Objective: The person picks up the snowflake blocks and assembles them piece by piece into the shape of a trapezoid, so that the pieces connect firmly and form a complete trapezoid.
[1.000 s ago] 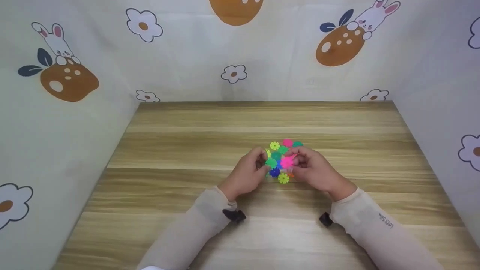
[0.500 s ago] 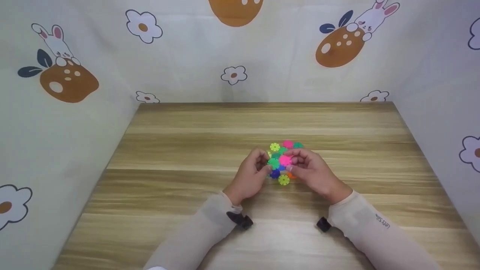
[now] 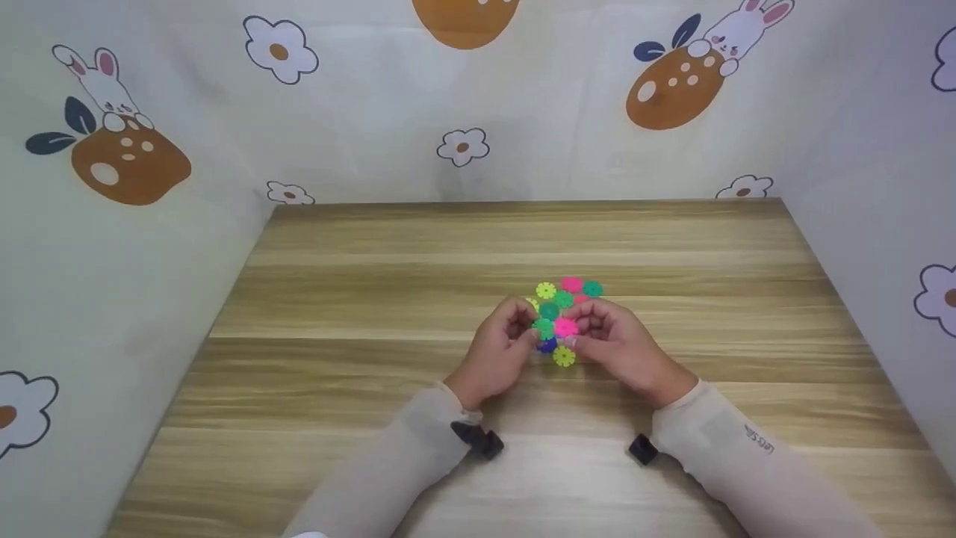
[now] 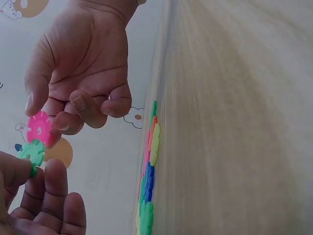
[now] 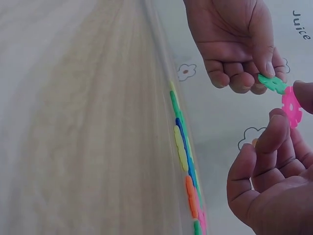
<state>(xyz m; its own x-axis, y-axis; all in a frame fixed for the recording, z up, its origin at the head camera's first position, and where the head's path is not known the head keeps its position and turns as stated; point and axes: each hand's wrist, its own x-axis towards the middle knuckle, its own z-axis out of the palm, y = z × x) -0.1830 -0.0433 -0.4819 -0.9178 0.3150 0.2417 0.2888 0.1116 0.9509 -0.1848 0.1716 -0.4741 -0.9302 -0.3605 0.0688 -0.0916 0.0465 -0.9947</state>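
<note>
The left hand pinches a green snowflake disc and the right hand pinches a pink snowflake disc. The two discs meet edge to edge just above a pile of coloured discs on the wooden table

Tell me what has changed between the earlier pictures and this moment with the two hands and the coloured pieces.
Little moved. The right hand brought its pink plastic snowflake disc slightly left and down, closer to the green plastic snowflake disc pinched by the left hand; their edges now meet above the pile. Nothing was picked up or let go. The pile of coloured plastic discs on the wooden table stayed as it was.
</note>
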